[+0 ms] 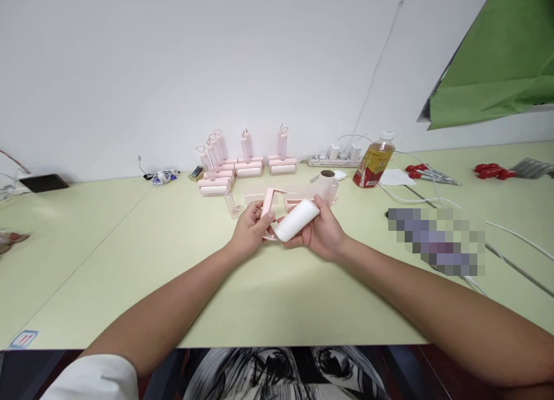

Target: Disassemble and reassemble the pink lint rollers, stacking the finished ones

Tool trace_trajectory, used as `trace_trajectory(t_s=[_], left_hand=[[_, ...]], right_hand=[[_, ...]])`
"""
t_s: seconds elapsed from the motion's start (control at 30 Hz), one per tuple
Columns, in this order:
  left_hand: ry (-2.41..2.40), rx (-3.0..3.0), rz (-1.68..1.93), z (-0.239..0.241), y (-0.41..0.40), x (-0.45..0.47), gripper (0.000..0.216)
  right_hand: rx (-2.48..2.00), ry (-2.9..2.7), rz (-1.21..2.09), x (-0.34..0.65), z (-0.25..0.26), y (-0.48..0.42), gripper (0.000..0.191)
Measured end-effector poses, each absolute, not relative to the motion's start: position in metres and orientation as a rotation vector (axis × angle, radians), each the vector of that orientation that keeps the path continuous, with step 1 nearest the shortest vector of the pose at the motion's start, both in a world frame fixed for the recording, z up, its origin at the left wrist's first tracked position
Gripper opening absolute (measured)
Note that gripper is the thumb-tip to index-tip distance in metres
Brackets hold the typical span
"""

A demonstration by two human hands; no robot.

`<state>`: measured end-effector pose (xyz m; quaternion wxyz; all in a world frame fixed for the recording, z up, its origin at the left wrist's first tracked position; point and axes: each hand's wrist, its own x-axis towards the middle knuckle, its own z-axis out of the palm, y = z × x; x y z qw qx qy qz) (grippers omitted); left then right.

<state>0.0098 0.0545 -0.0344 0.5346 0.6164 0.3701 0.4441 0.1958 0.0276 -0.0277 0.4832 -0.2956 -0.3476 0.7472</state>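
Note:
My left hand (249,230) grips a pink plastic lint roller frame (268,202) between thumb and fingers. In my right hand (326,232) lies a white lint roll (298,220), tilted, its lower left end close against the frame. Both are held above the table. Behind my right hand, another pink frame (292,203) is partly hidden by the roll. A translucent pink handle (231,205) lies just beyond my left hand, and a similar handle (333,192) is behind my right one. Clear pinkish covers (261,198) lie between them.
Several lint rollers with heart-shaped hangers (249,168) line the wall. At the back right are a roll with a brown core (328,174), a power strip (329,162), a drink bottle (374,160) and red-handled tools (418,171). White cables (419,201) cross the right side; a phone (44,183) lies left.

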Motion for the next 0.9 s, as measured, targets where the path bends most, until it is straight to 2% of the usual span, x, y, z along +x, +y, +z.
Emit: trace_trajectory(t_s=[0.2, 0.4, 0.57, 0.73, 0.9], left_hand=[[0.831, 1.419, 1.036, -0.032, 0.041, 0.017, 0.048], [0.875, 1.417, 0.993, -0.039, 0.039, 0.021, 0.045], [0.92, 1.514, 0.988, -0.041, 0.035, 0.02, 0.049], [1.09, 1.889, 0.964, -0.037, 0.027, 0.018, 0.057], [1.12, 2.082, 0.92, -0.035, 0.029, 0.015, 0.058]], right_hand=[[-0.928, -0.764, 2.036, 0.197, -0.023, 0.031, 0.073], [-0.887, -0.845, 2.139, 0.197, -0.029, 0.031, 0.082], [-0.831, -0.883, 2.217, 0.199, -0.024, 0.028, 0.08], [-0.69, -0.876, 2.29, 0.2, -0.02, 0.025, 0.083], [-0.678, -0.871, 2.213, 0.198, -0.019, 0.023, 0.069]])
